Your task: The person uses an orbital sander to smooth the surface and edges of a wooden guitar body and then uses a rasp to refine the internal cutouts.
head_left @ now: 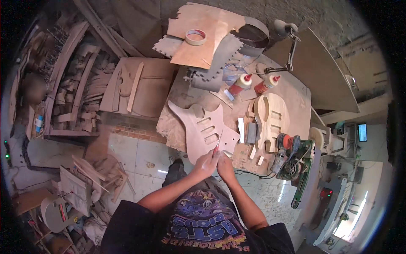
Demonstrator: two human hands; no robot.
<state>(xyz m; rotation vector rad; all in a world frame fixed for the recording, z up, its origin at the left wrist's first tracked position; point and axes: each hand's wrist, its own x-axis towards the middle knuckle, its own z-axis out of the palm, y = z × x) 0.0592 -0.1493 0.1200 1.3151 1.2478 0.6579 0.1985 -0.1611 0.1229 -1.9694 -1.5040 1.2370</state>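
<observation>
A pale wooden electric guitar body [192, 127] with routed pickup cavities lies at the table's near edge. My left hand [206, 165] is closed at its lower edge, gripping a slender pointed tool [217, 148] with a red part near my fingers. The tip of that tool points away from me over the guitar body; its exact kind is too small to make out. Close beside it, my right hand [226, 166] is closed, its fingers partly hidden. A small pale piece [228, 154] shows at its fingertips, and I cannot tell what it is.
Right of the body lie a second guitar body [285, 116], a grey block [251, 132] and an orange-topped power tool [289, 142]. Two glue bottles [240, 84] with red caps stand farther back, near a tape roll [195, 37] and a desk lamp [292, 46]. Wood scraps [99, 173] stand left.
</observation>
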